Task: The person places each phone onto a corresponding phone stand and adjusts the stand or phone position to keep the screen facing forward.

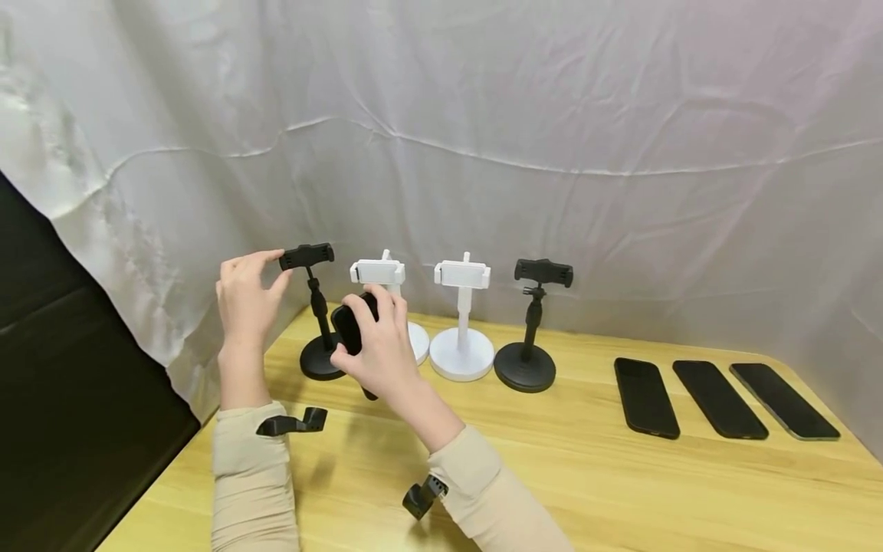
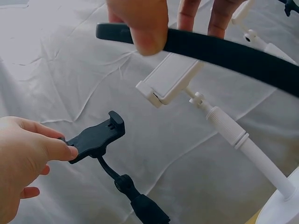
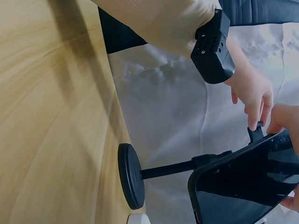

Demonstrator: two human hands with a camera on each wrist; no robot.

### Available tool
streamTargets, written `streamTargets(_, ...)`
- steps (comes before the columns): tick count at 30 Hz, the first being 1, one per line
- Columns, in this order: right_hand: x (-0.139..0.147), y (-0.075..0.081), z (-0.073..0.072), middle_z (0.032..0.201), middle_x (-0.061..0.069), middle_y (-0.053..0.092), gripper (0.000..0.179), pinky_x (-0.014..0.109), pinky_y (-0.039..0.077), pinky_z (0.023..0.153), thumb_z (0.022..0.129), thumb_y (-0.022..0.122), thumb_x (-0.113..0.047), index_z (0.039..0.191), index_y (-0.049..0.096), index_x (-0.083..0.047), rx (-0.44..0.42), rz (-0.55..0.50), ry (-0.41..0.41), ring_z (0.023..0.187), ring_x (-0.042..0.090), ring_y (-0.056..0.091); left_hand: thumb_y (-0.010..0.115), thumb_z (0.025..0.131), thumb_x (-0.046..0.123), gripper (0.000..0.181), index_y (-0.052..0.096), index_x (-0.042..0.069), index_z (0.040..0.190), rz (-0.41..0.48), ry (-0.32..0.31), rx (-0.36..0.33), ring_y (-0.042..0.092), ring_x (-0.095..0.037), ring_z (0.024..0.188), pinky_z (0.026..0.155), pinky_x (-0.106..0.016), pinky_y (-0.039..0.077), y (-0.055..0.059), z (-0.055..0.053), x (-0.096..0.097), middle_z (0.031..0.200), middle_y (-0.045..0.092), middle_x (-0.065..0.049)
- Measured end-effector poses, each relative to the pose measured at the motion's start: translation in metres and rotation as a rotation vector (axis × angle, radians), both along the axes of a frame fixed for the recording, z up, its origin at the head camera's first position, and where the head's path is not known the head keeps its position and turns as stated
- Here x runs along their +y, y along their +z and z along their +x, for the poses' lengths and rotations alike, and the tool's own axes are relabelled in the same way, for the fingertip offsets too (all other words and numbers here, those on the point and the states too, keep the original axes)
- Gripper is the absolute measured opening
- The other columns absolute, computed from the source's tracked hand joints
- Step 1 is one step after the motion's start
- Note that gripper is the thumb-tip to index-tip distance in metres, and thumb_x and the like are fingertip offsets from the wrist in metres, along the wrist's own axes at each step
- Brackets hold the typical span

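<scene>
My left hand (image 1: pixel 244 295) pinches the left end of the clamp (image 1: pixel 308 256) on the leftmost black phone stand (image 1: pixel 320 326). In the left wrist view, thumb and fingers grip one jaw of that clamp (image 2: pixel 96 139), and its other jaw stands free. My right hand (image 1: pixel 382 345) holds a black smartphone (image 1: pixel 348 327) in the air, in front of the nearer white phone stand (image 1: pixel 378 271). Seen edge-on in the left wrist view, the phone (image 2: pixel 224 56) is above the black clamp and apart from it. Its dark glossy face (image 3: pixel 243 182) fills the lower right of the right wrist view.
Another white stand (image 1: pixel 464 307) and a second black stand (image 1: pixel 527 330) continue the row to the right. Three black smartphones (image 1: pixel 646 397) lie side by side at the table's right. Behind the wooden table (image 1: pixel 586 475) hangs a pale curtain (image 1: pixel 621 153).
</scene>
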State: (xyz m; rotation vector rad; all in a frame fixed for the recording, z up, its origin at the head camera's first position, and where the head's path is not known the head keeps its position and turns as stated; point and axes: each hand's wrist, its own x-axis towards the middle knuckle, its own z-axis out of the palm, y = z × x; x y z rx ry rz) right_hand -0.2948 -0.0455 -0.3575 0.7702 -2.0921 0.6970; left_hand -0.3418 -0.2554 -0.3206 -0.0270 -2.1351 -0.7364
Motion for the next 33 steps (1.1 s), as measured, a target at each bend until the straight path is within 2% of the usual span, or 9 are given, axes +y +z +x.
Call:
streamTargets(15, -0.004, 0.005, -0.005, 0.134, 0.016, 0.047, 0.056, 0.042, 0.045, 0.095, 0.069, 0.076, -0.022, 0.12, 0.055, -0.015, 0.031, -0.001, 0.031, 0.117, 0.034, 0.042, 0.072, 0.087, 0.015, 0.032, 0.069, 0.011, 0.118, -0.009, 0.006, 0.053, 0.049, -0.037, 0.116, 0.094, -0.055, 0.035, 0.0, -0.001, 0.001, 0.124, 0.067, -0.015)
streamTargets(25, -0.006, 0.008, -0.006, 0.134, 0.016, 0.047, 0.056, 0.042, 0.043, 0.096, 0.07, 0.076, -0.021, 0.122, 0.055, -0.014, 0.054, 0.014, 0.048, 0.117, 0.033, 0.042, 0.073, 0.087, 0.015, 0.031, 0.069, 0.01, 0.118, -0.014, 0.011, 0.062, 0.05, -0.037, 0.114, 0.093, -0.055, 0.036, -0.002, -0.001, 0.0, 0.123, 0.068, -0.015)
streamTargets(33, -0.01, 0.011, -0.011, 0.134, 0.016, 0.048, 0.056, 0.044, 0.043, 0.097, 0.07, 0.076, -0.023, 0.121, 0.056, -0.015, 0.082, 0.016, 0.03, 0.116, 0.033, 0.044, 0.073, 0.087, 0.015, 0.032, 0.069, 0.01, 0.118, -0.015, 0.005, 0.056, 0.049, -0.037, 0.115, 0.093, -0.055, 0.035, -0.002, -0.003, 0.0, 0.124, 0.067, -0.014)
